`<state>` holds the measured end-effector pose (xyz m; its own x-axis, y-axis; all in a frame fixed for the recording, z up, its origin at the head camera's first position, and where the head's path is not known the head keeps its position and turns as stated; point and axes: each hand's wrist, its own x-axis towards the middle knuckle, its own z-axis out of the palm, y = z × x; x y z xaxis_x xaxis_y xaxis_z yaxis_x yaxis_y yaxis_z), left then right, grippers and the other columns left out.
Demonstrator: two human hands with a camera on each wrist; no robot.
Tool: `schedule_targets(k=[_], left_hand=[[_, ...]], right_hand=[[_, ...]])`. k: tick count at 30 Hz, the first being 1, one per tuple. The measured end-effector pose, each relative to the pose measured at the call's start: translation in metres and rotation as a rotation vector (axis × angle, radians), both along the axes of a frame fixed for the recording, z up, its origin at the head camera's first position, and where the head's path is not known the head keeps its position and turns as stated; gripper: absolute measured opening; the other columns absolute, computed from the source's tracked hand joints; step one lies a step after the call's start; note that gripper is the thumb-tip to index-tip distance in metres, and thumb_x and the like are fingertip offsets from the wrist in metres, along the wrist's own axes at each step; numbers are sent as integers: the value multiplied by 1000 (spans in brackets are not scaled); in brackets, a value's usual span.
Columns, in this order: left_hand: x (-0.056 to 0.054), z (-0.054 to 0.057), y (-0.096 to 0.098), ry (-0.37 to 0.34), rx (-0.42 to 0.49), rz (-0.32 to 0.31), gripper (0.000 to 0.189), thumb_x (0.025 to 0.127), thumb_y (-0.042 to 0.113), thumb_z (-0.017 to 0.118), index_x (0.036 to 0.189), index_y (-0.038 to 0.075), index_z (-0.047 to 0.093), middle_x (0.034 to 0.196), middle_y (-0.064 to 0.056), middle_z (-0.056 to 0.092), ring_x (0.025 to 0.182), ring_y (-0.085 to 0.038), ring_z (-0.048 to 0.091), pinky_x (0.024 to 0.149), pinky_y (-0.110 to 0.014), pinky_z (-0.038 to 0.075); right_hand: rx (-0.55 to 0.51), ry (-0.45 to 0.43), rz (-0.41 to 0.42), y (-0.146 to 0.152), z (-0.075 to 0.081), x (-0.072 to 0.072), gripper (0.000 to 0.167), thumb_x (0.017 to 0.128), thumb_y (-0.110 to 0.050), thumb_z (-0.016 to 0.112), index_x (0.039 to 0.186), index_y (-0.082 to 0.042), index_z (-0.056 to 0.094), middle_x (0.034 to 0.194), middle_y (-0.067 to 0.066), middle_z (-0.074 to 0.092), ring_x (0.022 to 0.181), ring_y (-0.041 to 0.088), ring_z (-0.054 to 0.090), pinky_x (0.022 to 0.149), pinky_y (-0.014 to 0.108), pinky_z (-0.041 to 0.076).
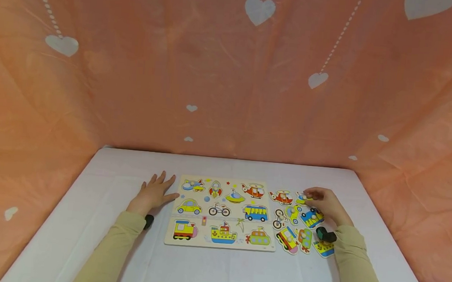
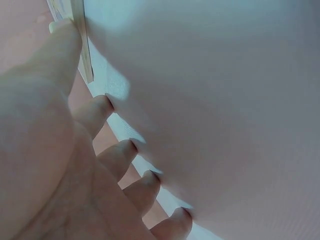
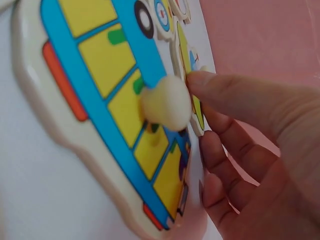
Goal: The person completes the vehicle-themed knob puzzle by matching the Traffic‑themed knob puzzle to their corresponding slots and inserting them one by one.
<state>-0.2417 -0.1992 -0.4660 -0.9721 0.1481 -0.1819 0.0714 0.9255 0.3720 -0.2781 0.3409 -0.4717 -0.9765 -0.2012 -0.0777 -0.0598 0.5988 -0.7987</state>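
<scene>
The wooden puzzle board (image 1: pixel 202 244) lies flat, printed with vehicles. My left hand (image 1: pixel 154 196) is spread at its left side, thumb at the board's edge and fingertips on the table; the left wrist view shows the thumb (image 2: pixel 57 55) against that edge. To the right of the board, my right hand (image 1: pixel 326 203) pinches the yellow-green flying saucer piece (image 1: pixel 300 198) by its edge, thumb and fingers at its rim in the right wrist view. Close by lies the blue and yellow bus piece (image 3: pixel 107 80) with its round knob (image 3: pixel 167 102).
Other loose pieces lie right of the board: helicopter (image 1: pixel 281 197), bicycle (image 1: pixel 278 220), car (image 1: pixel 293 214), train (image 1: pixel 287 239), submarine (image 1: pixel 304 239) and ship (image 1: pixel 323 249), the last partly hidden by the right wrist's camera. A peach curtain (image 1: pixel 231 79) surrounds the white table (image 1: pixel 215 275).
</scene>
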Motion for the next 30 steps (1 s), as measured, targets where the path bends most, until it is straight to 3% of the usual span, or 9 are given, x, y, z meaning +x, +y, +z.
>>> schedule_targets(k=[15, 30], left_hand=[[-1, -1, 0, -6, -18, 7, 77, 91, 45, 61, 150, 7, 29, 154, -28, 13, 138, -52, 6, 106, -68, 7], [-1, -1, 1, -7, -9, 2, 76, 91, 45, 60, 150, 8, 29, 154, -28, 12, 138, -52, 6, 106, -69, 7]], right_hand=[[-28, -124, -51, 0, -2, -4, 32, 91, -14, 67, 117, 3, 61, 100, 13, 61, 79, 22, 58, 66, 29, 53], [-8, -97, -49, -4, -1, -1, 29, 91, -17, 67, 111, 4, 65, 92, 11, 65, 73, 21, 60, 62, 29, 53]])
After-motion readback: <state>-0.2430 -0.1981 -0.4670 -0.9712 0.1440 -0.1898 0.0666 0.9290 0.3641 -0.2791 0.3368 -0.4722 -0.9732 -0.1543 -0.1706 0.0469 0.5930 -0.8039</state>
